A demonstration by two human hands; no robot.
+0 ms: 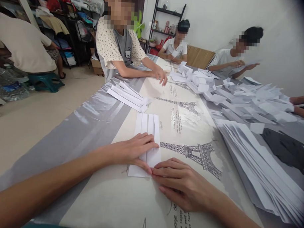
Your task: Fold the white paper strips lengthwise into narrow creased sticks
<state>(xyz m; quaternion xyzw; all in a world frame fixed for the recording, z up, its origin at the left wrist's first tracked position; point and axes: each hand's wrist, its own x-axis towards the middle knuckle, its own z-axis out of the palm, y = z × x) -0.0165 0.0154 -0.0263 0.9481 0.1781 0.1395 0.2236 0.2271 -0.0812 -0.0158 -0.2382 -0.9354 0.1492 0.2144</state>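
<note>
On the left, a few white folded strips [125, 96] lie spread like a fan on the tabletop [96, 202]. Next, a folded white paper [137, 170] lies flat on the tabletop, with long creases running up it. The left hand [131, 148] lies on top of it, palm down, thumb spread wide from the fingers. It presses and does not grab. Paper like this should be very light and bendy, and its folds look a bit springy, so they may pop up when let go. It could slide on the smooth cover, or crumple if squeezed hard. A flat palm in the middle and soft fingertips on the long edges should suit it best. The right hand [184, 185] has its fingers close together at the paper's low right edge, by the left thumb. I cannot tell if it pinches the edge. Farther right are a big messy heap of folded papers [257, 101] and a long paper stack [259, 171].
</note>
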